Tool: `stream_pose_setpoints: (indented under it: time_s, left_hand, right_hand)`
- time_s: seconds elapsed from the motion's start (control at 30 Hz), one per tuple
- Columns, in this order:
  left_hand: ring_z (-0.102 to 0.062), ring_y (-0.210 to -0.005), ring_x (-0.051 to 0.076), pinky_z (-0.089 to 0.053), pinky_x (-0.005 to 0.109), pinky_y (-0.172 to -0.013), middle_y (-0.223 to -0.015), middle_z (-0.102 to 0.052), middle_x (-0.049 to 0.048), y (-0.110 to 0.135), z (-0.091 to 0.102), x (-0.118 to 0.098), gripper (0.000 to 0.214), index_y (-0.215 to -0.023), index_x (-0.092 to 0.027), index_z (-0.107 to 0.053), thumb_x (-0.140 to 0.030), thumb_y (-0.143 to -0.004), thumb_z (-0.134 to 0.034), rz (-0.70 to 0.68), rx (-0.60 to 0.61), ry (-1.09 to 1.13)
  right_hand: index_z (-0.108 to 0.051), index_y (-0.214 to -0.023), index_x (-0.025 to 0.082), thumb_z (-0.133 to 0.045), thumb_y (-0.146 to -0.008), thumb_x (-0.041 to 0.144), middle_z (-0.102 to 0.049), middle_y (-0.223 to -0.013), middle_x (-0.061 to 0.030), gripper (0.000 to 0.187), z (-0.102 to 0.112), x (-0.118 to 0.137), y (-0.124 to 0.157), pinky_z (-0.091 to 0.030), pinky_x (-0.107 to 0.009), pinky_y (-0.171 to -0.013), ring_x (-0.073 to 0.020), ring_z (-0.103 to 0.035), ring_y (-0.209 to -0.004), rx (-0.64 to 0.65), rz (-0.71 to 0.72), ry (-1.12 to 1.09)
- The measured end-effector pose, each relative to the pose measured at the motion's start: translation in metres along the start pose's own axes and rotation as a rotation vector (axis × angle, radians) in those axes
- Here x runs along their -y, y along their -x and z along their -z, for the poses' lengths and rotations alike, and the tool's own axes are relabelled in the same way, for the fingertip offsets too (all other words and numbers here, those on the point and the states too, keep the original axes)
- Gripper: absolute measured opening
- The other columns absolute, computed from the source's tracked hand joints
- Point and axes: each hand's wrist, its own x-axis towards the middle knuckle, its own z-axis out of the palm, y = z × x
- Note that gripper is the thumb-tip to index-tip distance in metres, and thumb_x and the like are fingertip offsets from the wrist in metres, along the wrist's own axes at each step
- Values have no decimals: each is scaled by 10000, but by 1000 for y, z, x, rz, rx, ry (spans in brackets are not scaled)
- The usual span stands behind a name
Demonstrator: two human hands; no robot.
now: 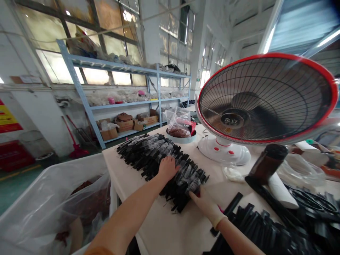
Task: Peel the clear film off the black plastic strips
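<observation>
A long overlapping row of black packaged strips [156,156] lies across the white table [170,226]. My left hand [168,167] rests on top of the row near its near end, fingers curled down onto the strips. My right hand [205,203], in a thin pale glove, lies with fingers stretched out against the row's near end, touching the last strips. A second heap of black strips [265,230] spreads beside my right forearm.
A red-rimmed desk fan [265,99] on a white base stands at the right. A bowl with a plastic bag [181,131] sits behind the row. A dark bottle [267,163] lies near the fan. A bin lined with clear plastic [53,205] stands at the left; blue shelving [127,102] behind.
</observation>
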Motion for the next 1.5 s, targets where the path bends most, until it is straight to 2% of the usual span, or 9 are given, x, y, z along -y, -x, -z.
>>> stream_pose_setpoints:
  time_s: [0.17, 0.3, 0.6, 0.87, 1.0, 1.13, 1.23, 1.37, 1.5]
  left_hand:
    - [-391, -1267, 249, -286, 391, -1050, -1374, -460, 126, 0, 27, 33, 349, -1196, -174, -547, -339, -917, -418, -18, -73, -58]
    - [-539, -1100, 237, -408, 443, -949, -1201, -582, 103, -4, 30, 53, 279, -1109, -164, -589, -328, -905, -493, 2, -38, -94]
    - [-592, -1008, 216, -502, 436, -850, -1179, -584, 82, -1, 15, 57, 313, -1157, -165, -555, -314, -881, -553, 61, 3, -156]
    - [-587, -1009, 215, -486, 435, -860, -1130, -603, 73, 41, 37, 72, 302, -1138, -165, -565, -331, -888, -538, 20, 3, -191]
    - [-581, -1019, 217, -484, 436, -862, -1139, -599, 75, 44, 47, 74, 291, -1115, -161, -576, -340, -889, -534, 71, -27, -197]
    - [-590, -1011, 216, -499, 437, -853, -1173, -589, 80, 26, 47, 74, 302, -1144, -166, -563, -313, -881, -554, 97, -39, -197]
    - [-597, -998, 215, -509, 432, -838, -1172, -588, 82, 11, 41, 75, 316, -1157, -163, -555, -313, -879, -558, 109, -35, -209]
    - [-603, -977, 203, -514, 420, -828, -1153, -595, 74, 3, 40, 81, 314, -1146, -161, -559, -322, -877, -561, 93, -24, -258]
    - [-621, -916, 230, -496, 409, -789, -996, -648, 111, 17, 55, 84, 200, -1006, -102, -617, -213, -905, -485, 46, -21, -298]
  right_hand:
    - [-413, -1294, 113, -460, -813, 493, -606, -1191, -197, 614, 10, 2, 7, -430, -405, -893, -316, -591, -1089, 54, -97, 24]
    - [-393, -1303, 106, -434, -817, 537, -605, -1190, -196, 652, 14, 4, 10, -433, -414, -887, -337, -593, -1080, 73, -138, 77]
    - [-321, -1372, 77, -391, -818, 573, -526, -1298, -221, 747, 19, 13, 12, -420, -437, -917, -345, -534, -1166, 64, -155, 98]
    - [-346, -1367, 100, -421, -822, 533, -577, -1236, -214, 699, 30, 36, 27, -431, -434, -885, -336, -561, -1129, 40, -117, 83]
    - [-347, -1372, 101, -423, -829, 521, -619, -1179, -187, 690, 39, 50, 42, -434, -400, -866, -322, -595, -1078, 39, -102, 106]
    - [-467, -1296, 203, -433, -836, 500, -701, -940, -94, 548, 52, 52, 62, -463, -338, -739, -266, -667, -869, 61, -61, 156]
    - [-555, -1213, 234, -432, -843, 488, -699, -904, -56, 465, 69, 47, 85, -473, -304, -708, -223, -665, -805, 39, -4, 130]
    - [-547, -1241, 221, -456, -842, 469, -694, -972, -47, 478, 99, 28, 128, -498, -309, -795, -210, -655, -876, -27, 50, 34]
    - [-536, -1254, 218, -480, -848, 431, -687, -1044, -66, 461, 127, 8, 183, -503, -338, -881, -213, -645, -971, -182, 53, -9]
